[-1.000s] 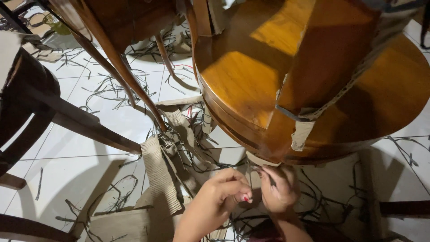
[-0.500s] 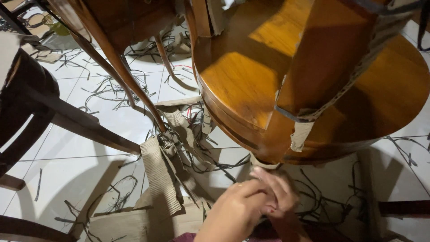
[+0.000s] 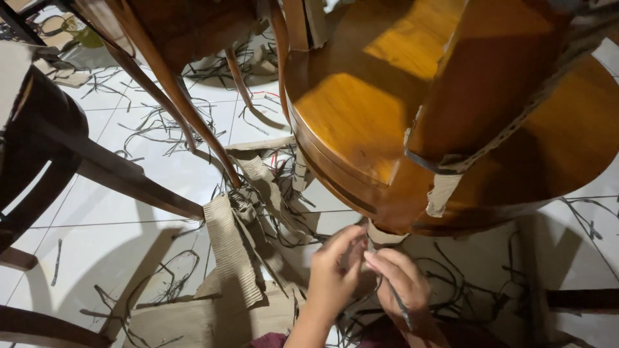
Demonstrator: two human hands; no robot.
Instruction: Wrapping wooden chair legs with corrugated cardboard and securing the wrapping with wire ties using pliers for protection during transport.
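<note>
glossy wooden table (image 3: 361, 122), corrugated cardboard (image 3: 232, 251)

Two bare hands meet below the rim of a round wooden table (image 3: 361, 129); the left hand (image 3: 335, 274) and right hand (image 3: 401, 280) pinch a thin dark strap (image 3: 398, 308); torn corrugated cardboard (image 3: 232, 251) and strap offcuts (image 3: 155, 122) litter the white tiled floor (image 3: 116, 232); dark chair legs (image 3: 161, 84) stand at left.

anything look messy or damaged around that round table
Yes. Cut dark straps and torn cardboard litter the tiled floor. Cardboard scraps still hang strapped to the table, half unwrapped. Both hands work a strap at its edge.
</note>
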